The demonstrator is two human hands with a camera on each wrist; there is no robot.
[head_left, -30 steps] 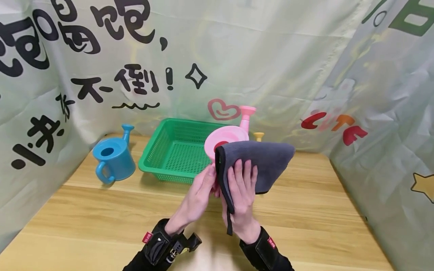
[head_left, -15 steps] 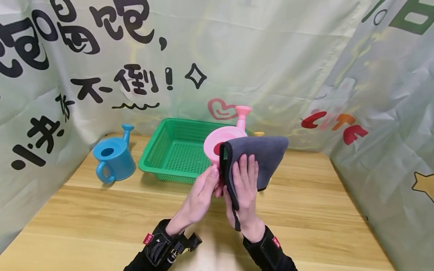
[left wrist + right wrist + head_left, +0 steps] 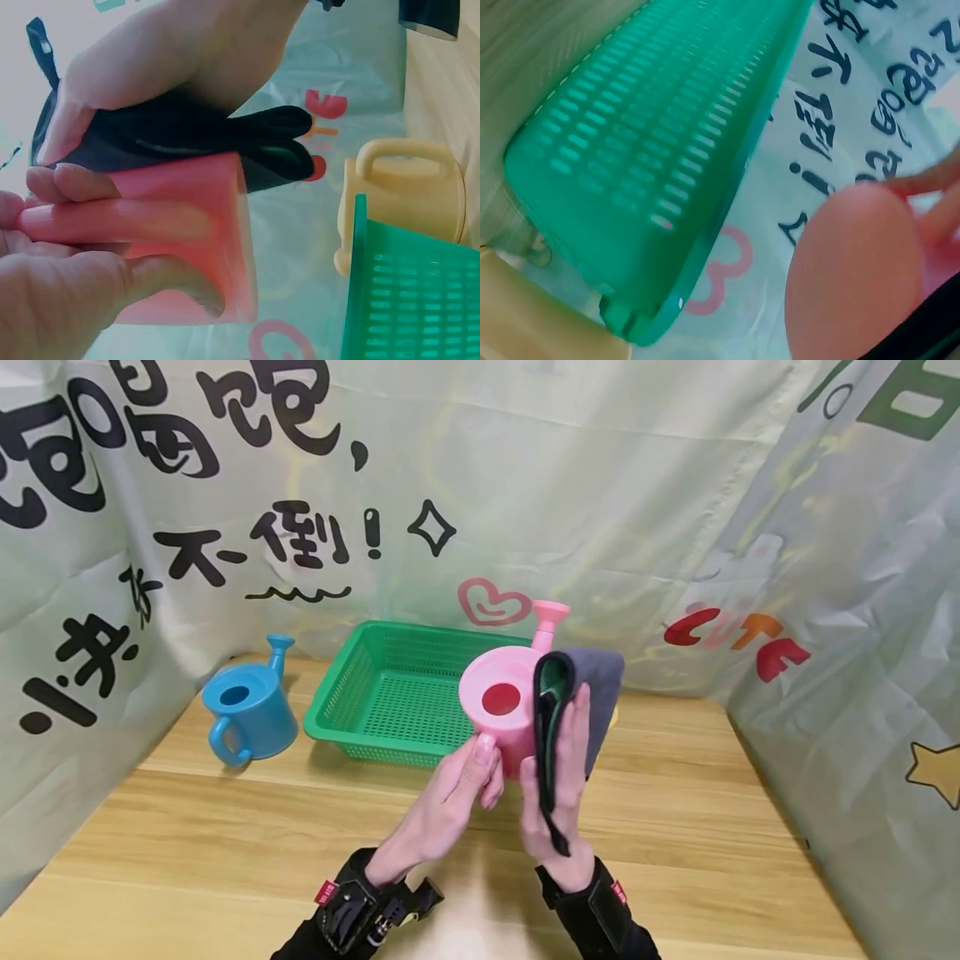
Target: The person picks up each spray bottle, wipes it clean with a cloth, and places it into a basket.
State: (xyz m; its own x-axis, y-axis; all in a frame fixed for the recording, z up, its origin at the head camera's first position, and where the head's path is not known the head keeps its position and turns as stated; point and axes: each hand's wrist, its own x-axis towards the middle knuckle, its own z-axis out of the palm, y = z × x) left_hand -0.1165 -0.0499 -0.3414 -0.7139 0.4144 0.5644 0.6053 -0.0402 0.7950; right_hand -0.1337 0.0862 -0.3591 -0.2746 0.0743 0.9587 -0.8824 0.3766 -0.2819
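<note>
In the head view my left hand (image 3: 442, 806) grips the handle of a pink watering can (image 3: 516, 747), tilted so that its round red-looking opening faces me. The can is held above the table, in front of the green basket. My right hand (image 3: 573, 777) holds a folded grey cloth (image 3: 600, 693) with black edging, thumb on the near side and straight fingers on the other. In the left wrist view the cloth (image 3: 172, 135) lies along the can's side (image 3: 180, 255), and fingers wrap the handle. The right wrist view shows the can's pink surface (image 3: 855, 262) close up.
A green perforated basket (image 3: 322, 718) stands at the back of the wooden table (image 3: 675, 827). To its left is a blue watering can (image 3: 262, 718). A yellow watering can (image 3: 409, 195), mostly hidden in the head view, stands beside the basket. Printed fabric walls (image 3: 600, 485) surround the table.
The right hand and cloth have shifted rightward, turning the cloth edge-on and uncovering the pink can's opening and side. The can has moved slightly right; the left hand keeps its grip.
</note>
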